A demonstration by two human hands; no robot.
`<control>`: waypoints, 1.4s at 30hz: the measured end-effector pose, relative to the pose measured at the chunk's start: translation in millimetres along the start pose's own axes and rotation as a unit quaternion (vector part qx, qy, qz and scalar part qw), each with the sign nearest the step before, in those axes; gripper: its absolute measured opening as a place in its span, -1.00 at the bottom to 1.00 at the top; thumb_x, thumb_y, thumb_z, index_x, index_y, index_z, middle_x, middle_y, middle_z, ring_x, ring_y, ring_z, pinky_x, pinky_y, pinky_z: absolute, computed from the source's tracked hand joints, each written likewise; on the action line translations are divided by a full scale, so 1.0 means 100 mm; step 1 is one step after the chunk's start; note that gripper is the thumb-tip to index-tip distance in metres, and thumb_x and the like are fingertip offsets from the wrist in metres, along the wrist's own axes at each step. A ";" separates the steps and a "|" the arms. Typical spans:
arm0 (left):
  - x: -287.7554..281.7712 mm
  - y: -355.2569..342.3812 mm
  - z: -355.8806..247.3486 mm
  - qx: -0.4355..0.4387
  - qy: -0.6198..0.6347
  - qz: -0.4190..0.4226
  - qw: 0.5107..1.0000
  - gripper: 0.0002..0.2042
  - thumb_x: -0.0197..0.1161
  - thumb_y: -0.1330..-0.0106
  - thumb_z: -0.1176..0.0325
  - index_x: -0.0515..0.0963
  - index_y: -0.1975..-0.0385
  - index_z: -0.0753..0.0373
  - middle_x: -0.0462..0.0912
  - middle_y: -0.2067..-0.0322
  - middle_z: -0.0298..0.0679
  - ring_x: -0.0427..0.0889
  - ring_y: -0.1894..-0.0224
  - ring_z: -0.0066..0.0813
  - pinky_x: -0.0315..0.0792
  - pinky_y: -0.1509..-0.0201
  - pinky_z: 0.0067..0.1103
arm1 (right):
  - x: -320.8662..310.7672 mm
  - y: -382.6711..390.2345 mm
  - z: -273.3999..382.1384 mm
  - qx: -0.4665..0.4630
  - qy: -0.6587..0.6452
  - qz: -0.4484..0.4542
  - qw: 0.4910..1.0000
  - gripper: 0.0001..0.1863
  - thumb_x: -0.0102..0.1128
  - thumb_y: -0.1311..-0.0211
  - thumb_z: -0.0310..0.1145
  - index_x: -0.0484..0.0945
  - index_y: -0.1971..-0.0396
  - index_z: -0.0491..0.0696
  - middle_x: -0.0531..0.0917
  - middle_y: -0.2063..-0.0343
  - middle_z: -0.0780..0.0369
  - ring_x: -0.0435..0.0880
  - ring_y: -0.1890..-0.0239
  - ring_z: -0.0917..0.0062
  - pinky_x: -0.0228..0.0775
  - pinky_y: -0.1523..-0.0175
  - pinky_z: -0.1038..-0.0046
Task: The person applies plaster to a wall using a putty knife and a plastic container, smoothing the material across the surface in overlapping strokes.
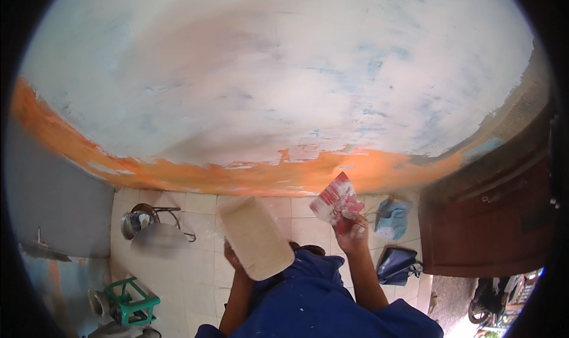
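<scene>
My left hand point(232, 257) is closed on the side of a rectangular cream tray point(255, 237) with rounded corners, held tilted in front of my body. Whether anything lies in the tray is hard to make out. In my right hand point(354, 234) is a red putty scraper point(339, 197), its wide flat blade pointing up and left and smeared with white paste. White smudges also mark the fingers around it. Ahead stands a wall point(284, 83) coated in patchy white, with bluish streaks and an orange band along its lower part. Neither the tray nor the scraper clearly touches it.
On the tiled floor point(195, 279) at left are a round-seated metal stool point(159, 238) and a green plastic stool point(133, 302). A light blue bag point(392, 218) and a dark blue bag point(396, 266) lie at right. Beyond them is a brown wooden door point(486, 219).
</scene>
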State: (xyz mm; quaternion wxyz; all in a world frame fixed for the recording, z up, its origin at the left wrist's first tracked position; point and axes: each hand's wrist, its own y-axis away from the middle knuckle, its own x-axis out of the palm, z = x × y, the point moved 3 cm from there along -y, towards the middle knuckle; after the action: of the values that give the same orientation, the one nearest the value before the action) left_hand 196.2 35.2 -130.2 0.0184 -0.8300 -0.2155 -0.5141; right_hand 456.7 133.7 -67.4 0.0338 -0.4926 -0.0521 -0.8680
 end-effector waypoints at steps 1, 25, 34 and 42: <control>0.16 -0.03 0.03 -0.008 0.015 0.013 1.000 -0.45 -0.10 -0.36 -0.05 0.34 -0.11 0.31 0.53 0.02 -0.08 0.56 -0.01 -0.19 0.52 -0.03 -0.26 | 0.10 0.07 0.05 0.005 0.009 0.005 1.000 -0.76 0.22 -0.04 -0.49 0.53 0.24 -0.20 0.59 0.14 0.16 0.57 0.09 0.42 0.46 -0.03 0.38; 0.49 -0.31 -0.68 -0.164 0.152 0.176 0.959 -0.51 0.04 -0.21 0.09 0.37 0.00 0.36 0.53 0.16 -0.05 0.58 0.14 -0.19 0.52 0.03 -0.27 | 2.08 0.47 -0.88 -0.020 0.735 0.161 0.659 -0.53 0.16 -0.01 -0.55 0.32 0.02 -0.26 0.59 0.31 -0.09 0.63 0.31 0.03 0.48 0.27 0.23; 0.40 -0.53 -1.00 -0.221 0.072 0.172 0.957 -0.41 0.09 -0.23 0.01 0.28 -0.12 0.35 0.49 0.03 -0.02 0.55 0.03 -0.16 0.46 -0.08 -0.26 | 2.13 0.43 -1.38 -0.012 0.688 0.056 0.724 -0.52 0.11 -0.08 -0.55 0.27 -0.04 -0.29 0.61 0.33 -0.08 0.65 0.31 0.10 0.49 0.26 0.26; 0.26 -0.63 -1.12 -0.251 0.176 0.216 0.927 -0.40 0.09 -0.24 0.06 0.23 -0.17 0.34 0.45 -0.04 0.02 0.51 -0.04 -0.11 0.42 -0.14 -0.22 | 2.22 0.42 -1.62 -0.068 0.684 0.017 0.726 -0.74 0.12 -0.11 -0.58 0.38 0.18 -0.31 0.65 0.42 -0.02 0.71 0.33 0.34 0.49 0.30 0.47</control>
State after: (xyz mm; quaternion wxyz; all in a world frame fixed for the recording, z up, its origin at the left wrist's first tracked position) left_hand 87.7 73.2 -67.5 -0.0425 -0.7302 0.1119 -0.6727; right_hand 209.8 70.1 42.7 0.0414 0.2333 0.0531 -0.9701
